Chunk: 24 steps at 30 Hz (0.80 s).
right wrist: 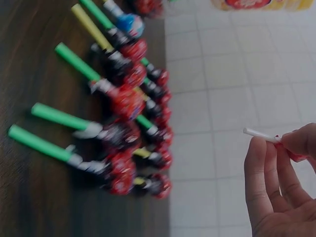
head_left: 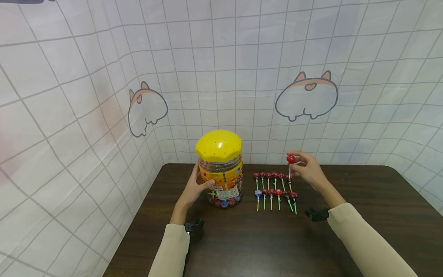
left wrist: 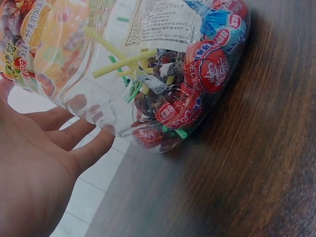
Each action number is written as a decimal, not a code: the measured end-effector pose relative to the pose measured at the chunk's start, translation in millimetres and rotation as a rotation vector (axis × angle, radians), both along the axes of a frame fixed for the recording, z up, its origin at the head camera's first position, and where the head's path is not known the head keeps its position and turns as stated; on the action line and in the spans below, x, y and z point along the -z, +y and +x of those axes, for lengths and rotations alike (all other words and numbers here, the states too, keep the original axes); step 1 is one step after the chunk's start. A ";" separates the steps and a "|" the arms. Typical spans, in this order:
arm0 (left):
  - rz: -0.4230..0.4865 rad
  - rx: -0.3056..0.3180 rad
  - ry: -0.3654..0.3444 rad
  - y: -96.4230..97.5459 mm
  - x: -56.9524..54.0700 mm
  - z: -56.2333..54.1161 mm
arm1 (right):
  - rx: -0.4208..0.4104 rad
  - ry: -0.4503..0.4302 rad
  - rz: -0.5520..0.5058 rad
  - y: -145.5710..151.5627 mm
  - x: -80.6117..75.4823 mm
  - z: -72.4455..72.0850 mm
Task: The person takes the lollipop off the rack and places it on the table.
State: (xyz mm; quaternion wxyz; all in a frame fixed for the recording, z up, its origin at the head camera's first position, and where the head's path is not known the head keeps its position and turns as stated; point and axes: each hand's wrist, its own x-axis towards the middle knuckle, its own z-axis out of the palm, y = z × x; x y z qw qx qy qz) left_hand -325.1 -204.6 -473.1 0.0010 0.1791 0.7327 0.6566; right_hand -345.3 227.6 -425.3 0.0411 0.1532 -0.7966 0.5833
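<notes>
A clear plastic jar (head_left: 225,179) with a yellow lid (head_left: 219,145) stands upright on the table. Through its wall show red- and blue-wrapped lollipops (left wrist: 206,66). My left hand (head_left: 193,189) holds the jar's left side, thumb across the front; its other fingers (left wrist: 91,154) lie against the plastic in the left wrist view. Raised above the table, my right hand (head_left: 309,171) pinches a red-wrapped lollipop (head_left: 290,159) with a white stick (right wrist: 259,134), its head up. Just below that hand lie two rows of lollipops (head_left: 278,194), mostly red, their green and yellow sticks toward me.
One blue-wrapped lollipop (head_left: 258,193) lies at the left end of the front row, right of the jar. The dark wooden table (head_left: 249,246) meets a white grid-patterned curtain (head_left: 256,127) at its back edge and along the left.
</notes>
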 end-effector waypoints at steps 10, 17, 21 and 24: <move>-0.007 -0.002 0.009 0.1 1.2 -0.8 | 0.020 -0.059 0.016 22.0 32.4 -6.5; 0.014 0.010 0.013 0.7 -0.5 0.2 | 0.040 -0.120 0.027 29.4 48.7 -9.9; 0.012 0.009 0.006 0.5 -0.1 -0.1 | 0.039 -0.140 0.052 32.5 56.5 -10.7; 0.011 0.008 0.005 -0.2 1.0 -0.9 | 0.040 -0.150 0.074 34.6 61.5 -11.3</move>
